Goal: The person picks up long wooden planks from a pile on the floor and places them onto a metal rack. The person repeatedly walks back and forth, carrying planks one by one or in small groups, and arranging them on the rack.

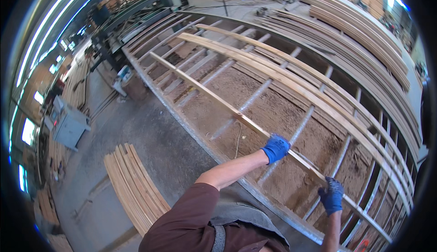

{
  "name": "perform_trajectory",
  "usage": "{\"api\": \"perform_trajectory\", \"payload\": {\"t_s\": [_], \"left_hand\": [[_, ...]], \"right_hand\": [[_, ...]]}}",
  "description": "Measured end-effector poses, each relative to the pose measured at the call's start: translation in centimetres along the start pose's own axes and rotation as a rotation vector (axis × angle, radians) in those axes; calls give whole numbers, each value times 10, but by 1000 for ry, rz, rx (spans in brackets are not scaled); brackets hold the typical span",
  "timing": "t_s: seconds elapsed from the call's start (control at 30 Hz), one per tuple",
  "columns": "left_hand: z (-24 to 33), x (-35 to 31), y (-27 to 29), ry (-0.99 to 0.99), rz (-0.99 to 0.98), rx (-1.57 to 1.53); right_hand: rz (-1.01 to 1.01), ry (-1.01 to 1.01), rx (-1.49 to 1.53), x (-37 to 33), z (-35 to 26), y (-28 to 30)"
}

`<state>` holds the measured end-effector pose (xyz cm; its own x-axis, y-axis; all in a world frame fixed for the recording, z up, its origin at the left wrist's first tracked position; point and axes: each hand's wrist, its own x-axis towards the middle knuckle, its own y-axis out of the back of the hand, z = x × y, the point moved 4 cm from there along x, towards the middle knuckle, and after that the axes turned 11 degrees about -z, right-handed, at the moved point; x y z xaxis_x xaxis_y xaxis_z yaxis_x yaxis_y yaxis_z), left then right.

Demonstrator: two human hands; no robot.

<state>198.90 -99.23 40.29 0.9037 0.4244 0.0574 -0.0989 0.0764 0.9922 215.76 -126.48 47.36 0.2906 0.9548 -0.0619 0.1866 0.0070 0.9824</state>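
A long, narrow wooden strip slants across the metal roller frame, from far left to near right. My left hand, in a blue glove, is closed around the strip near its middle. Farther along toward the near right end, my blue-gloved right hand grips the same strip, its fingers partly hidden. Beyond it, a wider pale board and a thinner wooden strip rest lengthwise on the rollers.
Sawdust covers the ground beneath the rollers. Stacked boards lie along the far right side. A bundle of wooden strips is at my left, near a grey control cabinet. Green machinery stands at the frame's far end.
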Motion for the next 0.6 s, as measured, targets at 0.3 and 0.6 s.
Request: {"api": "perform_trajectory", "payload": {"t_s": [0.3, 0.6], "left_hand": [[-74, -67, 64, -64, 182, -197], [-242, -280, 90, 205, 509, -474]], "right_hand": [[-13, 64, 47, 101, -83, -24], [-37, 229, 321, 237, -298, -58]]}}
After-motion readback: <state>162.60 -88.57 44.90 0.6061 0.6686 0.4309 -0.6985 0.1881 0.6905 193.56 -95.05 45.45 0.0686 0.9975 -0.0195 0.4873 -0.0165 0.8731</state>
